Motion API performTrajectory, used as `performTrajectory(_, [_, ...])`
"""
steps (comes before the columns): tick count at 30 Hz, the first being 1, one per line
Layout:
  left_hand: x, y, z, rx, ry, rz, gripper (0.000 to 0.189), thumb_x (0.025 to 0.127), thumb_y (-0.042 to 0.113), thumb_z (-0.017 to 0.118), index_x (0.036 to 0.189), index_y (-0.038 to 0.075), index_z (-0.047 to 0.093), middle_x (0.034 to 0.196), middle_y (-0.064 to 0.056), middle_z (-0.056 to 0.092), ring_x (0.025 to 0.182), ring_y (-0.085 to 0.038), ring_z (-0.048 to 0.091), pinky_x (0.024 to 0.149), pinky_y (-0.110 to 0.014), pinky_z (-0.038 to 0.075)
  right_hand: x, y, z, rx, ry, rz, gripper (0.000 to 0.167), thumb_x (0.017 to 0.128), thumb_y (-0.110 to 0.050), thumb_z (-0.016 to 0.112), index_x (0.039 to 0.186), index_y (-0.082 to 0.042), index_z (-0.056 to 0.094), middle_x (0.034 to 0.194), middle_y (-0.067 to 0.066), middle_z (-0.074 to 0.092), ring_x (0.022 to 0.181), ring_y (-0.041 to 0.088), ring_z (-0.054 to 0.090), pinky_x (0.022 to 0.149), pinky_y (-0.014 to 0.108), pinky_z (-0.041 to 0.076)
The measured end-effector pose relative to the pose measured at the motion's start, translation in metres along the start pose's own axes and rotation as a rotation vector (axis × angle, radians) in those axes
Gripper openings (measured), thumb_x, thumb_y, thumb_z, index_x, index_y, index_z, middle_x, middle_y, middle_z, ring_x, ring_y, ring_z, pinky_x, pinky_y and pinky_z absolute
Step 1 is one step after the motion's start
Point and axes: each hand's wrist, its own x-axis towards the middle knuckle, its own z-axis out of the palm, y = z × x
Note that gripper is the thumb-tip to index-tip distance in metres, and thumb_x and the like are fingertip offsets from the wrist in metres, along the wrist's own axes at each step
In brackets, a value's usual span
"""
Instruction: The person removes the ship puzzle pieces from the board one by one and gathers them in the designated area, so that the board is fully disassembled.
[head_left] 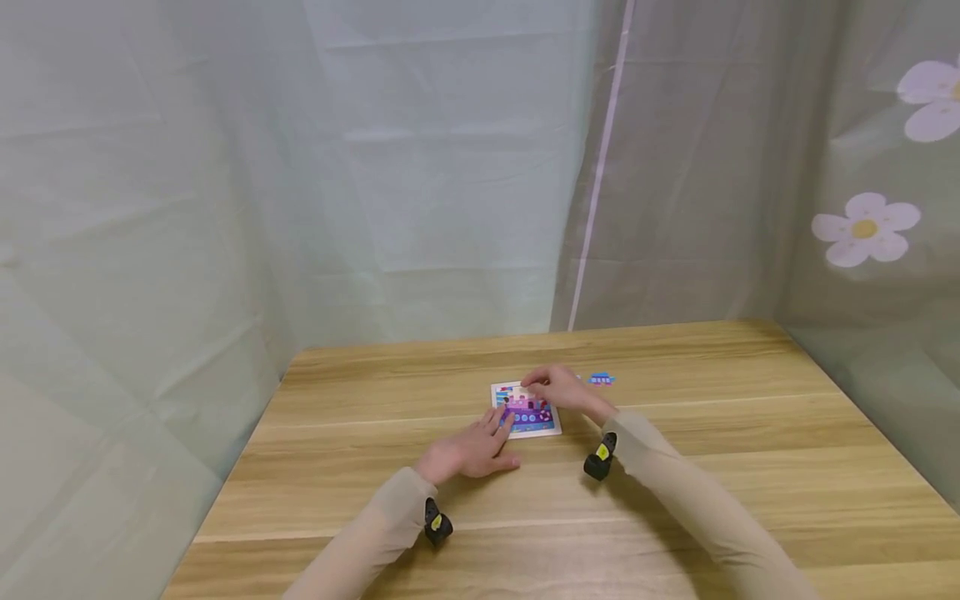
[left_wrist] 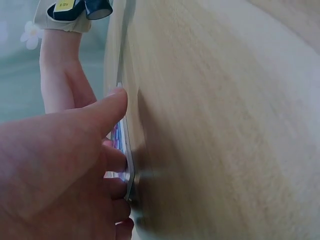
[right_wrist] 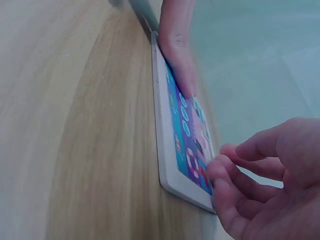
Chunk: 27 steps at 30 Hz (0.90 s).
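Note:
A small jigsaw puzzle [head_left: 534, 423] with a white border and a purple and blue ship picture lies flat on the table. A pale patch shows in its upper part. My left hand [head_left: 474, 446] rests at its left side, fingers extended over the edge and thumb out towards the table. Over the upper right of the puzzle is my right hand [head_left: 558, 388], its fingers bent and fingertips close together at the picture. Seen from the right wrist, the right fingertips [right_wrist: 227, 167] are right at the board's edge; whether they pinch a piece I cannot tell.
A loose blue and purple puzzle piece [head_left: 601, 379] lies to the right of the puzzle, beyond the right hand. The wooden table [head_left: 360, 392] reaches back to hanging pale curtains [head_left: 442, 183]. A black wrist camera [head_left: 600, 458] sits on the right sleeve, another on the left.

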Motion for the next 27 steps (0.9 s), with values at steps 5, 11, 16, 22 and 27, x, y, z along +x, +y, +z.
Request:
performTrajectory(5, [0.003, -0.003, 0.001, -0.008, -0.002, 0.008, 0.076, 0.101, 0.050, 0.040, 0.155, 0.004, 0.013, 0.163, -0.019, 0.000, 0.151, -0.034, 0.005, 0.121, -0.046, 0.019, 0.007, -0.001, 0.007, -0.024, 0.020, 0.002, 0.022, 0.094, -0.007, 0.056, 0.110, -0.002, 0.071, 0.109, 0.015, 0.071, 0.084, 0.015, 0.065, 0.073, 0.025, 0.054])
performTrajectory(11, [0.002, -0.005, 0.002, -0.007, 0.000, 0.012, 0.076, 0.100, 0.049, 0.042, 0.155, 0.004, 0.014, 0.163, -0.019, 0.001, 0.151, -0.034, 0.006, 0.121, -0.046, 0.019, 0.011, -0.004, 0.014, -0.035, 0.016, 0.005, 0.023, 0.095, -0.009, 0.056, 0.112, -0.003, 0.071, 0.112, 0.014, 0.071, 0.085, 0.014, 0.064, 0.074, 0.026, 0.054])
performTrajectory(16, [0.002, -0.005, 0.002, -0.015, 0.003, 0.014, 0.076, 0.100, 0.047, 0.044, 0.155, 0.003, 0.014, 0.162, -0.020, 0.001, 0.150, -0.035, 0.006, 0.121, -0.047, 0.019, 0.011, -0.007, 0.017, -0.017, 0.017, 0.043, 0.023, 0.095, -0.008, 0.056, 0.113, -0.003, 0.070, 0.113, 0.014, 0.070, 0.086, 0.013, 0.063, 0.074, 0.025, 0.053])
performTrajectory(22, [0.001, -0.005, 0.000, -0.010, -0.010, 0.013, 0.076, 0.100, 0.047, 0.044, 0.155, 0.004, 0.014, 0.162, -0.020, 0.001, 0.150, -0.034, 0.006, 0.121, -0.046, 0.019, 0.011, -0.009, 0.019, 0.012, 0.011, 0.064, 0.025, 0.093, -0.004, 0.056, 0.114, 0.001, 0.068, 0.113, 0.016, 0.069, 0.093, 0.020, 0.065, 0.081, 0.032, 0.055])
performTrajectory(27, [0.000, -0.004, -0.001, -0.010, -0.017, 0.013, 0.076, 0.100, 0.046, 0.046, 0.155, 0.004, 0.015, 0.162, -0.019, 0.002, 0.151, -0.034, 0.007, 0.121, -0.046, 0.020, 0.011, -0.010, 0.020, 0.040, 0.002, 0.100, 0.025, 0.092, -0.006, 0.058, 0.115, 0.001, 0.066, 0.105, 0.013, 0.069, 0.089, 0.018, 0.062, 0.078, 0.029, 0.053])
